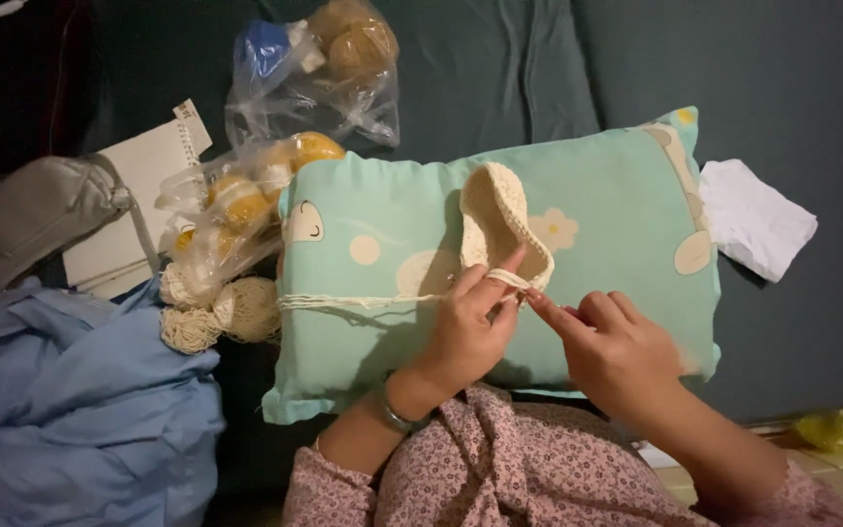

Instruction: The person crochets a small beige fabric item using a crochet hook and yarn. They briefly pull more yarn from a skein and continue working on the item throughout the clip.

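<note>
While a mint-green printed pillow (382, 322) lies across the lap as a work surface, the person's left hand (468, 327) pinches the lower edge of a cream crocheted cup-shaped piece (496, 220), with a cream strand of yarn (363, 301) wrapped over the raised forefinger and running taut to the left across the pillow. The right hand (609, 349) is closed in a pinch just beside that edge, thumb and forefinger pressed together at the point where the stitches meet; a hook is likely held there, but it is too small and dark to make out.

Seen from the head camera, the strand leads off the pillow's left end to cream balls of yarn (219, 314) lying beside a crumpled blue cloth (70, 410). Above them sit clear plastic bags of yellow and tan yarn (285, 127), a white spiral notepad (143, 205) and a grey cap (36, 215). A white paper tissue (755, 220) rests just off the pillow's right end, on the dark green sofa (792, 88).

By the look of it, a stitch along the rim is being worked. The next move calls for steady tension from the left forefinger while the right hand draws the strand through the edge without letting the piece twist.
</note>
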